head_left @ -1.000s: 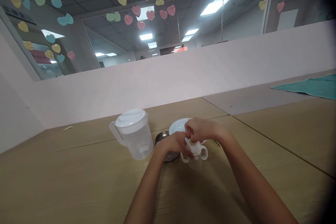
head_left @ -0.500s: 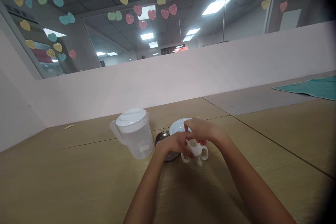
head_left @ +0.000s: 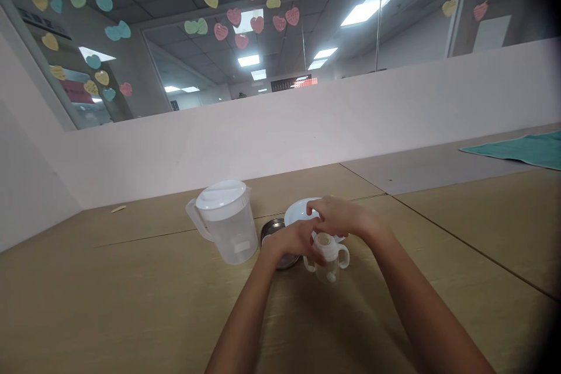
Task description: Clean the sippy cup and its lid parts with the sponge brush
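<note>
Fingers of the left hand close around the near upper side of the clear two-handled bottle, which stands upright on the wooden tabletop. The right hand is bent just above and behind the bottle's white collar; whether its fingertips pinch anything cannot be told. Partly covered by the left hand lies a round metal bowl, with a white dish behind the hands. To the left of the bowl stands a lidded translucent pitcher, its handle facing away from the bowl. Well apart, at the far right, lies a teal cloth.
</note>
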Available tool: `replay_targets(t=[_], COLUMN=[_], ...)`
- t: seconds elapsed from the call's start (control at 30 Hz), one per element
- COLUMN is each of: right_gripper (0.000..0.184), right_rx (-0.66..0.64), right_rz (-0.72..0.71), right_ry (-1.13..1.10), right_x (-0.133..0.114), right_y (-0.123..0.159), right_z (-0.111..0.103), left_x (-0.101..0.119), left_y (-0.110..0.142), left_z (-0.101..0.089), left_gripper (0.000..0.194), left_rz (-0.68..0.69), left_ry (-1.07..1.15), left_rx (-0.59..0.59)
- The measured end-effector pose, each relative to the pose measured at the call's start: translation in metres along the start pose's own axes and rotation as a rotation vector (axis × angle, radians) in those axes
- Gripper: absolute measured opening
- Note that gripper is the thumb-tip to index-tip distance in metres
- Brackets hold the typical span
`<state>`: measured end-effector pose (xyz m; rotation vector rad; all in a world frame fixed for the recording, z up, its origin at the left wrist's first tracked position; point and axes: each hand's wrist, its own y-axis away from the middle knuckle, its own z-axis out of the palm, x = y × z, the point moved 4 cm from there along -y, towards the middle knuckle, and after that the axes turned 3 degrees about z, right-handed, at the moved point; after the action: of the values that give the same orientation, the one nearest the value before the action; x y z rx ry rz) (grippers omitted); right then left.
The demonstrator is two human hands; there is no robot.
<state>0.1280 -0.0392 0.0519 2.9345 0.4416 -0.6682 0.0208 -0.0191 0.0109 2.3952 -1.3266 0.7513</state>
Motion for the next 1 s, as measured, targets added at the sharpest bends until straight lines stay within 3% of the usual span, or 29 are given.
replay_targets(t=[0.23, 0.33, 0.5, 0.63, 0.87, 1.0], right_gripper=[0.063, 0.058, 0.048, 0.043, 0.071, 0.077], right_rx=[-0.062, -0.09, 0.014, -0.003, -0.151, -0.198], right_rz=[-0.056, -0.052, -0.034, 0.032, 0.067, 0.026], right_ry=[0.013, 0.022, 0.11, 0.148, -0.049, -0.022], right_x=[0.004, 0.005, 0.004, 0.004, 0.014, 0.01], right_y=[-0.003, -0.007, -0.015, -0.018, -0.013, -0.01], right_z=[0.001, 0.006, 0.009, 0.009, 0.01, 0.013], left_x=[-0.004, -0.004, 0.0, 0.001, -0.005, 0.0], left_y=[0.001, 0.002, 0.0, 0.0, 0.0, 0.0], left_z=[0.0, 0.0, 0.0, 0.0, 0.002, 0.003], left_gripper=[0.061, 0.062, 0.059, 0.059, 0.061, 0.054], left_rz=[-0.103, -0.157, -0.136, -0.139, -0.132, -0.111], left_ry=[-0.078, -0.095, -0.061, -0.067, -0.071, -0.056], left_rx=[-0.023, -0.02, 0.008, 0.014, 0.026, 0.019])
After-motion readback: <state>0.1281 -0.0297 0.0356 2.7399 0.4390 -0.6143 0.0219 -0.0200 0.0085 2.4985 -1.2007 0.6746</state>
